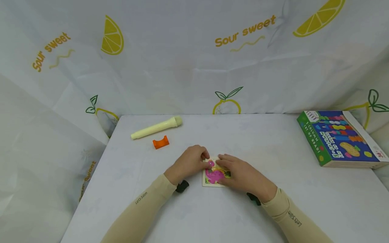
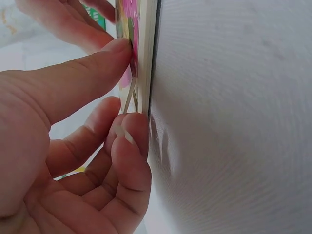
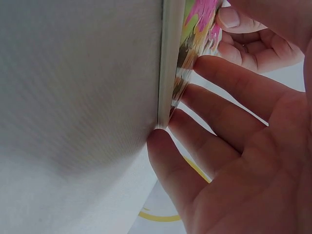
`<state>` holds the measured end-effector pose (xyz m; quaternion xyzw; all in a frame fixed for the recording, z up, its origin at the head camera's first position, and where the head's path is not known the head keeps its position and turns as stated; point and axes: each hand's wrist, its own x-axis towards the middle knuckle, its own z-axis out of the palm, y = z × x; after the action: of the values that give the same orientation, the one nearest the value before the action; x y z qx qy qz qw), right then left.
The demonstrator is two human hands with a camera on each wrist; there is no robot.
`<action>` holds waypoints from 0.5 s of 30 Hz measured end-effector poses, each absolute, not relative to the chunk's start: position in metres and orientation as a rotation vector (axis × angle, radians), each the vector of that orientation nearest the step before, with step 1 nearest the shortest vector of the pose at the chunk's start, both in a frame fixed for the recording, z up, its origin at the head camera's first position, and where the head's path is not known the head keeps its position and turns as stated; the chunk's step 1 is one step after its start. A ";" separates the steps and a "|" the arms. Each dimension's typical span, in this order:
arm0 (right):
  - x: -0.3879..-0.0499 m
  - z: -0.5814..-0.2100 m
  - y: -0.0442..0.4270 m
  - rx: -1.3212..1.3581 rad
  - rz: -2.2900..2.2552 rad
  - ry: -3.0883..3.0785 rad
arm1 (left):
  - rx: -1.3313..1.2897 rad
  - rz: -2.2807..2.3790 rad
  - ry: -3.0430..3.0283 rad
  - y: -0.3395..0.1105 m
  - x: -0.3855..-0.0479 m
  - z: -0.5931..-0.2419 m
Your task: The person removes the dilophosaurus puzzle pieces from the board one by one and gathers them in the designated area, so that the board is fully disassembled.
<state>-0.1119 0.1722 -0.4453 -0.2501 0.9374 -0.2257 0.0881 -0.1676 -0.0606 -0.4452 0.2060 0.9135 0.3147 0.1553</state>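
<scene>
A small square puzzle board (image 1: 209, 184) with a pink dinosaur picture (image 1: 213, 176) lies between the two hands. At its upper left, the left hand (image 1: 189, 162) pinches a thin puzzle piece. The left wrist view shows this piece (image 2: 129, 95) tilted off the board, with the left thumb (image 2: 114, 53) on the picture side and curled fingers by the edge. Spread, slightly bent fingers of the right hand (image 1: 242, 173) rest on the board's right side; in the right wrist view the right hand (image 3: 253, 131) touches its face and edge.
A pale yellow stick (image 1: 155, 129) with a wider end lies at the back left, an orange arched block (image 1: 161, 142) just in front of it. On the right lies a bead-set box (image 1: 343, 140). White printed cloth (image 1: 182, 67) hangs behind the table.
</scene>
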 end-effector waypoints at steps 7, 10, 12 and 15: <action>-0.111 -0.444 0.172 -0.733 -0.673 2.794 | 0.561 0.985 2.565 -0.063 -0.171 -0.448; -0.111 -0.444 0.172 -0.720 -0.663 2.795 | 0.557 1.030 2.538 -0.066 -0.173 -0.451; -0.111 -0.444 0.172 -0.710 -0.656 2.794 | 0.547 1.065 2.511 -0.069 -0.175 -0.451; -0.111 -0.444 0.171 -0.701 -0.660 2.790 | 0.527 1.123 2.457 -0.075 -0.178 -0.450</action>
<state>-0.1109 0.1714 -0.4444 -0.2364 0.9410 -0.2228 0.0950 -0.1778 -0.0750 -0.4500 0.1880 0.8758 0.4003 0.1935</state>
